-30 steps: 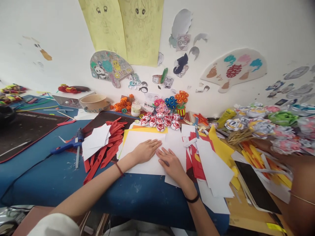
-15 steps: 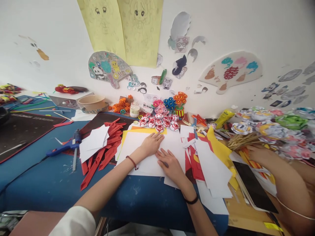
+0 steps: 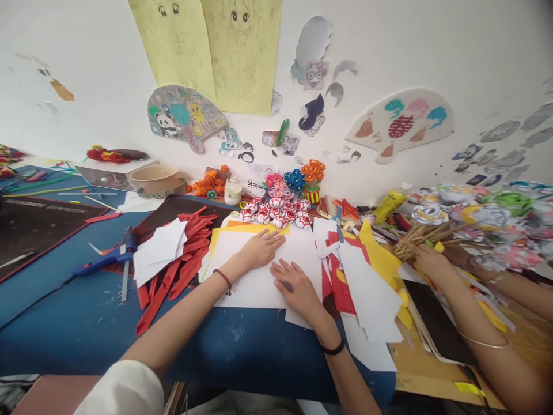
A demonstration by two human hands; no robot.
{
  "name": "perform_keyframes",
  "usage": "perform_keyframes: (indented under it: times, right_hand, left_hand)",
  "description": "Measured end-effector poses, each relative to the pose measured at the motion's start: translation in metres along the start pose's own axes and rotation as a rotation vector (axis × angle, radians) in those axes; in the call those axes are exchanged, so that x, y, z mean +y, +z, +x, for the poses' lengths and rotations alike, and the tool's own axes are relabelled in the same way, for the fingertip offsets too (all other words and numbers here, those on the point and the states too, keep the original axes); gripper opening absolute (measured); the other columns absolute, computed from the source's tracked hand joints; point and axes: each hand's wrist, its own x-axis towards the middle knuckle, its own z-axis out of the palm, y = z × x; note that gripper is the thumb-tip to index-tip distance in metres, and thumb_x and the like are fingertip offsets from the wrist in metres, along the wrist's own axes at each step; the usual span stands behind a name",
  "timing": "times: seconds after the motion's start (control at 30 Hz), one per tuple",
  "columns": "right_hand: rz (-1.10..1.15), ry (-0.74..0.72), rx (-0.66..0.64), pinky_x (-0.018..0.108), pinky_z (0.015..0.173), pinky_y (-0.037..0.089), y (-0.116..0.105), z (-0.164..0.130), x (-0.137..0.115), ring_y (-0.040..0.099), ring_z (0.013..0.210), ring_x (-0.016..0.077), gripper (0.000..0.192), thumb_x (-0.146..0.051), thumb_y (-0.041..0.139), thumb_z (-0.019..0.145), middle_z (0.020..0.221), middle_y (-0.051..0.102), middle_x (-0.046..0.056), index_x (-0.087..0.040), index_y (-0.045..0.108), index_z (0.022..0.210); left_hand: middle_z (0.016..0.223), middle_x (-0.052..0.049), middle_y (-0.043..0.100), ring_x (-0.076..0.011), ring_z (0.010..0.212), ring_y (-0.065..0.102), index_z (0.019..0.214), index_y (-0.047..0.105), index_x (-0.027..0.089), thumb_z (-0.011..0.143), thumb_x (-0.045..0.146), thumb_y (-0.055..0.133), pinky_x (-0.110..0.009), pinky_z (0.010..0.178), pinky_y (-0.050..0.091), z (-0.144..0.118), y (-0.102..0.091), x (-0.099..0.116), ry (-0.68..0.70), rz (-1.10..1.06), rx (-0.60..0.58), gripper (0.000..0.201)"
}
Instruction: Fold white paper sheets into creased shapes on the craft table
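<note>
So both hands were flat out and loose, not gripping anything. The left hand (image 3: 261, 249) lay palm down across the white paper (image 3: 250, 288) with its fingers stretched, and the right hand (image 3: 300, 291) sat just beside it, fingers spread on the same paper, the two not touching. That paper was right in front of the person near the edge of the blue counter (image 3: 194, 351), with a strip of yellow paper (image 3: 235, 223) peeking out past its far edge. There was a dark red bracelet (image 3: 223, 278) on the left wrist and a black band (image 3: 334, 349) on the right one.

Just behind the paper was a bunch of red-and-white flowers (image 3: 276, 214). Over on the left, a heap of red strips (image 3: 181, 271) had some white pieces (image 3: 159, 251) lying on it, and a blue glue gun (image 3: 103, 259) was next to that. On the right you had loose white sheets (image 3: 371, 300) partly over red paper (image 3: 343, 288), then a dark-screened device (image 3: 438, 323). Past that, a co-worker's hand (image 3: 430, 265) was at some brown stems (image 3: 417, 239), couldn't tell if it was gripping them
</note>
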Motion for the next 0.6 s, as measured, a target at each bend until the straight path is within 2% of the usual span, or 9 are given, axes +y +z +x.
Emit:
perform_keyframes:
  times: [0.17, 0.4, 0.6]
  right_hand:
    - [0.013, 0.000, 0.004, 0.050, 0.111, 0.030, -0.001, 0.000, -0.001, 0.041, 0.133, 0.0213, 0.039, -0.021, 0.049, 0.092, 0.134, 0.055, 0.001, -0.030, 0.056, 0.129]
    - [0.023, 0.000, -0.001, 0.051, 0.109, 0.031, 0.001, 0.000, 0.000, 0.042, 0.132, 0.0219, 0.038, -0.022, 0.048, 0.092, 0.133, 0.056, 0.001, -0.031, 0.056, 0.128]
    - [0.034, -0.003, 0.001, 0.051, 0.110, 0.031, 0.001, 0.000, 0.000, 0.042, 0.132, 0.0214, 0.038, -0.022, 0.048, 0.091, 0.133, 0.055, 0.002, -0.029, 0.057, 0.128]
  left_hand:
    - [0.146, -0.007, 0.042, -0.0190, 0.138, 0.033, 0.143, 0.036, 0.017, 0.090, 0.018, 0.042, -0.039, 0.115, 0.019, -0.031, -0.012, 0.000, 0.023, 0.003, -0.017, 0.054]
    - [0.145, -0.007, 0.044, -0.0172, 0.138, 0.033, 0.143, 0.034, 0.019, 0.094, 0.015, 0.035, -0.039, 0.116, 0.020, -0.097, -0.035, 0.009, -0.011, 0.023, -0.064, 0.050]
    - [0.147, -0.008, 0.041, -0.0173, 0.138, 0.033, 0.146, 0.028, 0.019, 0.086, 0.007, 0.041, -0.040, 0.116, 0.021, -0.149, -0.060, 0.022, -0.063, 0.029, -0.143, 0.062]
